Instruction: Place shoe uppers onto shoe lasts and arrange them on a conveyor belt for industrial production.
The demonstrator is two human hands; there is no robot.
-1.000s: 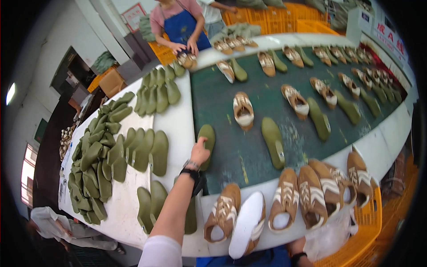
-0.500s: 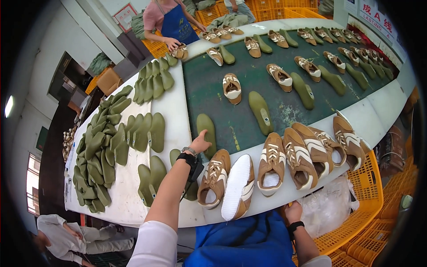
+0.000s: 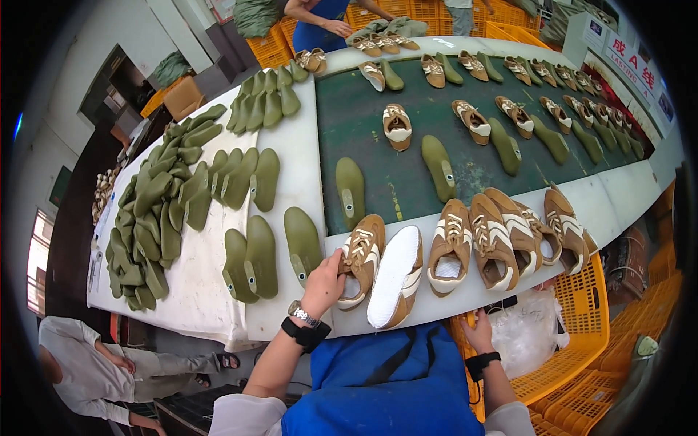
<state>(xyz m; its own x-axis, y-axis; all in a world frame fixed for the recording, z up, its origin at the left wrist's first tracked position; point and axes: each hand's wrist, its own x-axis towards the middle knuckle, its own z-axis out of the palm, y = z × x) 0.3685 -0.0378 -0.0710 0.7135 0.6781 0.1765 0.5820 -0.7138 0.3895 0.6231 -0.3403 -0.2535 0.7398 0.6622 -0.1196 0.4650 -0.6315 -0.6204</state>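
Note:
My left hand (image 3: 323, 287) is at the near left of the white table edge, its fingers against the side of a brown sneaker (image 3: 361, 251) with cream stripes. Right beside that shoe, another sneaker lies tipped, showing its white sole (image 3: 392, 283). Just left of my hand lies an olive-green shoe last (image 3: 302, 236). A second last (image 3: 350, 192) rests on the green belt (image 3: 392, 174) beyond the sneaker. My right hand (image 3: 478, 330) is low at the table's front, fingers curled at the rim of an orange crate (image 3: 582, 349) holding clear plastic.
More brown sneakers (image 3: 449, 247) line the near edge to the right. Paired shoes and lasts stand in rows along the belt. A heap of lasts (image 3: 149, 211) covers the left table. One person (image 3: 320, 25) stands across the table; another (image 3: 94, 363) is at lower left.
My left hand has let go of the last on the belt and come back toward me to the nearest sneaker. The view has shifted; my right hand stays by the crate.

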